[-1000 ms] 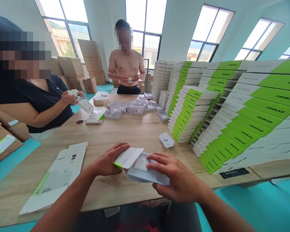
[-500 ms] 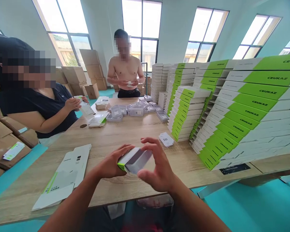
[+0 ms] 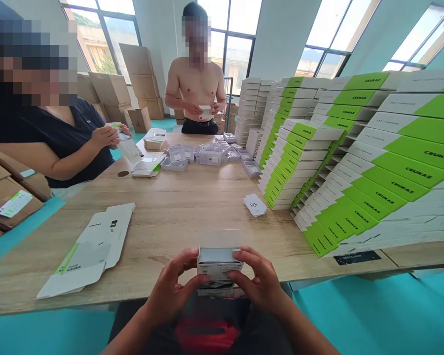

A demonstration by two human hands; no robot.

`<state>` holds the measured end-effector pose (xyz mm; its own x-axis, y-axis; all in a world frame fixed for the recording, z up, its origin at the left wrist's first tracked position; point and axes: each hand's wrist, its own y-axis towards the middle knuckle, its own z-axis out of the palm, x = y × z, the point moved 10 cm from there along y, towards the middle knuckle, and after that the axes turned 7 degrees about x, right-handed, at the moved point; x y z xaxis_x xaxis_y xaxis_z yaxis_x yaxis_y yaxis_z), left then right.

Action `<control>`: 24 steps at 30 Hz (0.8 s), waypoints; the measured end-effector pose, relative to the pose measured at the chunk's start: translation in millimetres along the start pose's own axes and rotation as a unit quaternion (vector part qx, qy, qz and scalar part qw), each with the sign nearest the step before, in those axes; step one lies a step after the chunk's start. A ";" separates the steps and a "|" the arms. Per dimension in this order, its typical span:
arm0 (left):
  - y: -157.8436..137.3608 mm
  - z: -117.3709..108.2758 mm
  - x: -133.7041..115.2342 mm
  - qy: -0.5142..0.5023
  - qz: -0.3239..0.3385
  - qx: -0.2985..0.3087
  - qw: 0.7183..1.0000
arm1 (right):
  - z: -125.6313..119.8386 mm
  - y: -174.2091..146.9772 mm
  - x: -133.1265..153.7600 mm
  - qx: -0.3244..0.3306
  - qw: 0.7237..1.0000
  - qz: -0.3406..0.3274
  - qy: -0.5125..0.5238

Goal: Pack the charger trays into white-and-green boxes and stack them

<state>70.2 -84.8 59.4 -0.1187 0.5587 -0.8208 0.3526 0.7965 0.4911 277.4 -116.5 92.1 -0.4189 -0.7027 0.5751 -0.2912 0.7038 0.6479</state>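
Between my two hands, over the table's front edge, is a small white carton [image 3: 219, 270] with its upper end open and a flap standing up behind. A pale grey plastic tray [image 3: 216, 255] shows inside that opening. My left hand [image 3: 179, 281] grips the carton's left side, thumb on the near face. On the right side my right hand [image 3: 257, 278] holds it the same way. Flattened white and green cartons [image 3: 92, 246] lie to the left on the table. Beyond my right hand is a small pile of white cards [image 3: 255, 204].
Tall stacks of white and green boxes [image 3: 355, 207] rise on the right. Clear plastic trays [image 3: 210, 155] are heaped at the far side. One co-worker [image 3: 70, 133] sits at the left holding a carton; another [image 3: 196, 88] stands opposite with a small white item.
The carton has turned upright and come nearer to me. My right hand, previously at the tray in the carton's open end, now grips the carton's right side. The view has tilted down.
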 end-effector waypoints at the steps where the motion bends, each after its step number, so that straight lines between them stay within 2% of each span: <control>1: -1.4 -0.7 -5.5 0.040 0.026 0.013 0.999 | 0.0 2.3 3.7 0.012 1.000 -0.021 -0.006; 3: 1.5 -3.2 -18.9 0.116 0.062 0.053 0.990 | 0.0 8.8 10.4 0.038 0.998 -0.052 -0.017; 7: 12.5 -3.0 -47.0 0.230 0.091 0.149 0.957 | -3.2 18.1 19.4 0.074 0.993 -0.078 -0.038; 9: 13.1 -2.1 -60.5 0.260 0.116 0.151 0.947 | -6.5 19.7 23.0 0.075 0.993 -0.088 -0.025; 12: 7.4 0.0 -73.9 0.253 0.165 0.115 0.946 | -11.6 21.5 30.2 0.069 0.992 -0.108 0.002; 15: 0.2 2.2 -79.5 0.246 0.190 0.093 0.946 | -8.3 24.7 40.2 0.106 0.985 -0.122 -0.050; 17: 0.0 3.9 -81.6 0.252 0.172 0.102 0.947 | -7.0 27.9 46.5 0.128 0.982 -0.119 -0.073; 20: 7.6 1.8 -84.5 0.220 0.098 0.102 0.965 | -6.3 34.0 48.0 0.141 0.987 -0.065 -0.043; 24: 17.4 -9.0 -83.7 0.181 -0.007 0.012 0.983 | -3.8 37.9 46.1 0.114 0.993 -0.011 -0.023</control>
<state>78.0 -115.6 139.4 -0.4453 0.5967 -0.6676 0.3706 0.8016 0.4692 250.3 -122.6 145.1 -0.4475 -0.7170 0.5345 -0.4859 0.6967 0.5278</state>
